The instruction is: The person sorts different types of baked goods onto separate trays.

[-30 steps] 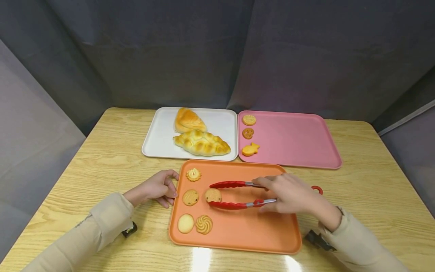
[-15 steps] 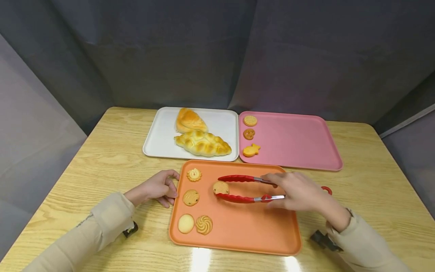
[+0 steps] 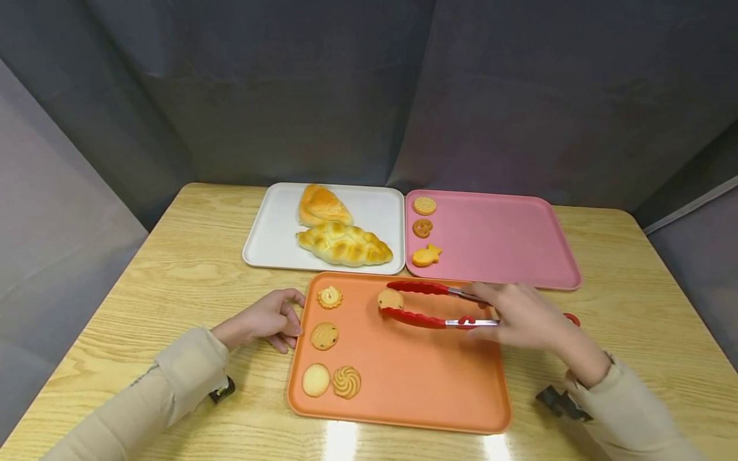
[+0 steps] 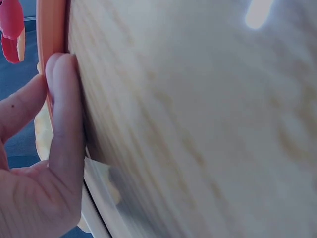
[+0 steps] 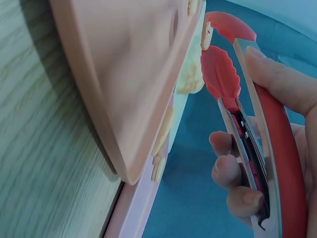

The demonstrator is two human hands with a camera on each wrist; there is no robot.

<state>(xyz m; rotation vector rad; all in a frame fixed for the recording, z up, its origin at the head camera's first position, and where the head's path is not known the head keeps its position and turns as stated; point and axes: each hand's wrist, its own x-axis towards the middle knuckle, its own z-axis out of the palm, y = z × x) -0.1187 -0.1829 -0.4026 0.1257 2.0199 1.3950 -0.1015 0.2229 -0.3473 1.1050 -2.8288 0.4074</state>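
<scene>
My right hand point(image 3: 516, 317) grips a pair of red-tipped metal tongs point(image 3: 423, 319), thumb on one arm and fingers curled round the other. Between the tong tips is a round cookie point(image 3: 391, 299) with dark specks, held over the orange tray point(image 3: 426, 397); in the right wrist view the cookie point(image 5: 207, 37) stands above the tray surface. My left hand point(image 3: 275, 320) pinches the tray's left rim, thumb point(image 4: 22, 104) on the inner side and fingers outside. On the tray lie a scalloped cookie point(image 3: 330, 297), a speckled cookie point(image 3: 324, 335), a plain round cookie point(image 3: 316, 380) and a swirl cookie point(image 3: 346, 382).
Behind the orange tray, a white tray point(image 3: 265, 243) carries a triangular pastry point(image 3: 324, 206) and a braided loaf point(image 3: 344, 244). Beside it, a pink tray point(image 3: 496, 237) bears a round biscuit point(image 3: 425, 205), a pretzel point(image 3: 423, 228) and a fish-shaped cracker point(image 3: 426, 255). Dark cloth hangs behind the table.
My right hand has carried the tongs and the speckled cookie rightward and away from me, from beside the other speckled cookie. My left hand stays at the tray rim.
</scene>
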